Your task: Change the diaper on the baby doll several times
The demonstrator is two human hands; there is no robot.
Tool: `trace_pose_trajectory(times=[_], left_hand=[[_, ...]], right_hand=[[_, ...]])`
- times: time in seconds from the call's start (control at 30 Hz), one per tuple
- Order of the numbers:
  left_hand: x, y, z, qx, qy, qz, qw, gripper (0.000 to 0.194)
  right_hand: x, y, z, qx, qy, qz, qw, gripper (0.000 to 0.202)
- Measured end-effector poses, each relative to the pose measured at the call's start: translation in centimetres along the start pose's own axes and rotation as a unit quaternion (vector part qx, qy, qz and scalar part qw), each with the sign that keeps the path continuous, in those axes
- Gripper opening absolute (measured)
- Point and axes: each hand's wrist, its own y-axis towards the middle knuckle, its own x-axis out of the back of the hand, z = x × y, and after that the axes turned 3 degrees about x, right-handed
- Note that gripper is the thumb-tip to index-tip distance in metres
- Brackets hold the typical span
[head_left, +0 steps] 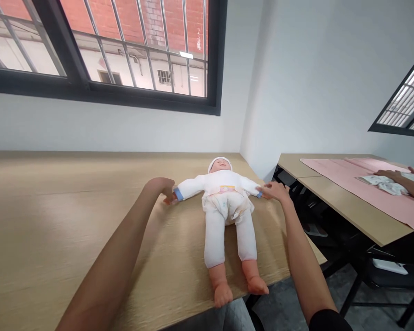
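Note:
A baby doll (224,184) lies on its back on the wooden table, its arms stretched out to both sides. It wears a white cap, a white long-sleeved top with blue cuffs, a printed diaper (227,204) and white leggings. Its bare feet reach the table's near edge. My left hand (163,186) is closed around the doll's hand at the left blue cuff; part of the fingers is hidden. On the other side, my right hand (276,191) grips the doll's other hand and cuff between thumb and fingers.
Beneath the doll is a light wooden table (72,230), against the wall under a barred window (141,50). To the right, a co-worker's hands (396,177) rest on printed cloth (382,184) over a pink mat (348,170). A black chair (393,278) stands below.

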Motion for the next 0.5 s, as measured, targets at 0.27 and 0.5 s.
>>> trace_pose_trajectory(times=[0.27, 0.5], left_hand=[[-0.2, -0.4, -1.1, -0.038, -0.075, 0.021, 0.996, 0.021], [0.1, -1.5, -2.2, -0.055, -0.177, -0.016, 0.983, 0.039]], right_hand=[[-1.7, 0.1, 0.8, 0.104, -0.081, 0.031, 0.991, 0.030], [-3.4, 0.3, 1.2, 0.190, -0.116, -0.074, 0.972, 0.042]])
